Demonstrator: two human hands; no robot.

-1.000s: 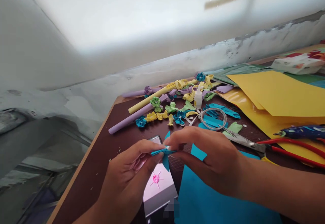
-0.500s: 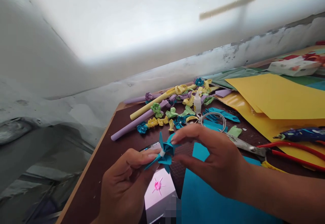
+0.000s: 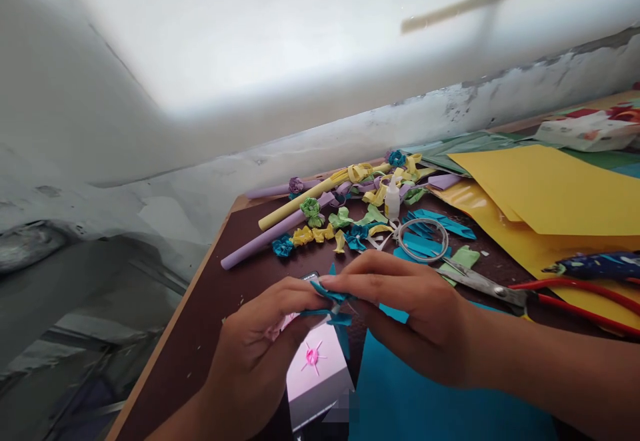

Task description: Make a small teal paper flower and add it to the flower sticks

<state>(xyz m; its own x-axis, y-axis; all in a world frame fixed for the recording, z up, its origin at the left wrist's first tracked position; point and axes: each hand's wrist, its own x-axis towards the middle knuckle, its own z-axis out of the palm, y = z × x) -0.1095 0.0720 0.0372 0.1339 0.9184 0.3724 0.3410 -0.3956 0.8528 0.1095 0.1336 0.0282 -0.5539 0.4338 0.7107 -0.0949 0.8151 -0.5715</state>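
Observation:
Between my two hands is a blue paper flower (image 3: 341, 319) with several narrow, pointed petals. My left hand (image 3: 260, 344) pinches it from the left side, fingertips closed on a petal. From the right, the fingers of my right hand (image 3: 417, 314) press on its upper part, hiding some of the folds. Under the flower lies a phone (image 3: 320, 388) whose lit screen shows a pink flower. A large sheet of blue paper (image 3: 430, 394) spreads below my right hand and wrist.
Scissors with red handles (image 3: 500, 291) lie right of my hand, beside a roll of tape (image 3: 424, 241). Behind stand a small glue bottle (image 3: 393, 200), yellow and purple paper tubes (image 3: 275, 233) and several crumpled paper flowers (image 3: 311, 209). Yellow sheets (image 3: 565, 191) cover the right side.
My right fingers have moved left over the flower and now press its upper petals. The flower has turned, and my hands are closer together.

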